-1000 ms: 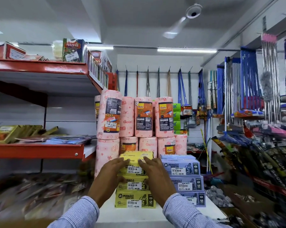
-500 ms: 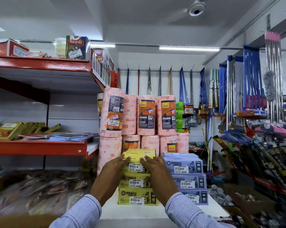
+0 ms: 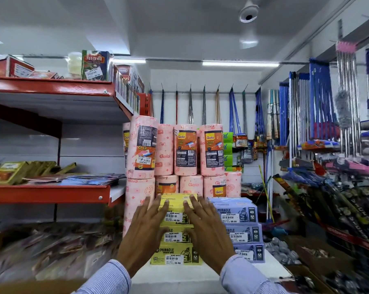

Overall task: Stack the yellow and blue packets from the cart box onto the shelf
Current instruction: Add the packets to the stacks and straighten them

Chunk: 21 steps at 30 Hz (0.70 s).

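Both hands, left hand and right hand, have spread open, fingers merely resting against the three-high yellow cardboard packet stack, gripping nothing, suggesting placement complete.

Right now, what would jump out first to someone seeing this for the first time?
Two hands, left hand and right hand, press the yellow packet stack at centre. A blue packet stack sits right beside it, with pink kitchen towel rolls towering behind.
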Tool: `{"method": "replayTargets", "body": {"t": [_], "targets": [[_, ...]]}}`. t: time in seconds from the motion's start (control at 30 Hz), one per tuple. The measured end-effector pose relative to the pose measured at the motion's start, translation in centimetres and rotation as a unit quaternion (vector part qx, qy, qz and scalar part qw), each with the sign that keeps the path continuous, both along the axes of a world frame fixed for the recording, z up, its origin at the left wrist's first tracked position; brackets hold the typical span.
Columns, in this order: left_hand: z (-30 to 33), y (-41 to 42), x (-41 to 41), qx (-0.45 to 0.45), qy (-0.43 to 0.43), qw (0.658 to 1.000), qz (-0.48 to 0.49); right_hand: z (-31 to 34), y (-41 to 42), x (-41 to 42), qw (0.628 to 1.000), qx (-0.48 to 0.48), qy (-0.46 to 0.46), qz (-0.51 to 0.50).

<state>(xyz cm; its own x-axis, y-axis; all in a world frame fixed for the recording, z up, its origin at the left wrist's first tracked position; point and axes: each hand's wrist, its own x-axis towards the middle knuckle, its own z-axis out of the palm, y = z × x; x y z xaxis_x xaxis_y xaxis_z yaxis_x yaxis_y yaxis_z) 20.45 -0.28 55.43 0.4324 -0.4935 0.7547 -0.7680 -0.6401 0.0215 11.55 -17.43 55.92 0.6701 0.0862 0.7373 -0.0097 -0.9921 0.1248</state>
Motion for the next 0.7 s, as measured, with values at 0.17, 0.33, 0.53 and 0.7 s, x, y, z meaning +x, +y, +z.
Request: {"method": "replayTargets", "body": {"t": [0.17, 0.33, 0.53, 0.7], "targets": [[0.8, -3.5, -2.7, 0.083, -0.156, 0.984, 0.0, -1.0, -4.6, -2.3, 0.997, -0.01, -0.054, -0.061], [2.0, -9.3, -4.0, 0.128, -0.173, 0.977, -0.002, -1.3, -9.6, -3.2, 0.996, -0.003, -0.027, -0.088], [2.0, -11.7, -3.8, 0.151, -0.137, 0.978, 0.039, -0.9, -11.7, -3.1, 0.996, -0.042, 0.006, -0.077], [1.6, -11.8, -3.7, 0.115, -0.103, 0.988, 0.012, -1.0, -11.9, -3.3, 0.996, -0.057, -0.001, -0.075]]}}
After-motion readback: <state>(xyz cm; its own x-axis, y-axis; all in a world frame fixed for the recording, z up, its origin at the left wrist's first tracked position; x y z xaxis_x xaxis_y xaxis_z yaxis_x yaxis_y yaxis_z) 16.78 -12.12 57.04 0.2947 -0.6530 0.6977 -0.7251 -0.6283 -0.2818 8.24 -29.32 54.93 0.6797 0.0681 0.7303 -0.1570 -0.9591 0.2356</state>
